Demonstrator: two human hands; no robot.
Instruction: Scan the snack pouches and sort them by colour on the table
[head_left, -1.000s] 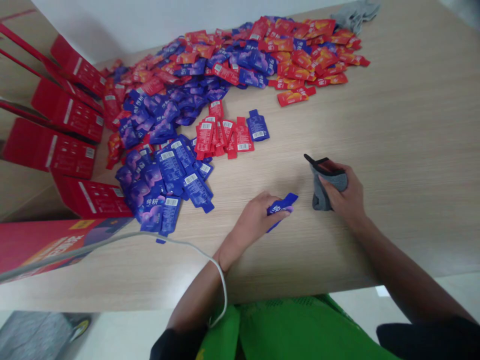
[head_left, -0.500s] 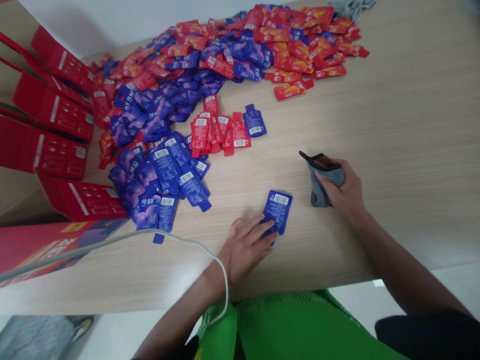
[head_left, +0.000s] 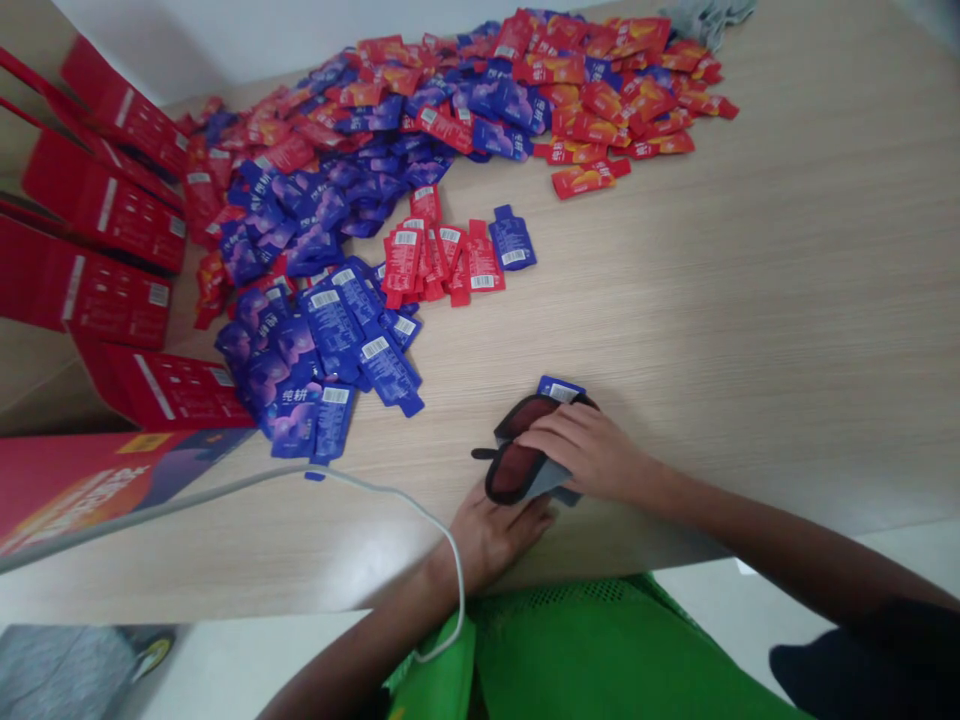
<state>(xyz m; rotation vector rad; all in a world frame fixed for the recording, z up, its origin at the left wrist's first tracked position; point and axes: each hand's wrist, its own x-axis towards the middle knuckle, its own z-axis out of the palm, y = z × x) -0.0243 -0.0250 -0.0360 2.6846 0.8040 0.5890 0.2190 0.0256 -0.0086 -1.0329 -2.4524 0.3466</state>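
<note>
One flat blue foil sachet (head_left: 561, 388) lies lower centre, mostly under a grey cloth with dark-red lining (head_left: 517, 472) clutched by the right hand (head_left: 592, 455); the left hand (head_left: 491, 530) rests flat, fingers released. Sachet likely light, limp, slick: pinch its edge.

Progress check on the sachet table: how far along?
Done, apparently: two small label-up lots set apart, the red group and the blue group. In hand: the right hand holds a cloth on one blue sachet, left hand flat beside it. Left: the big mixed pile behind, by far the larger share.
</note>
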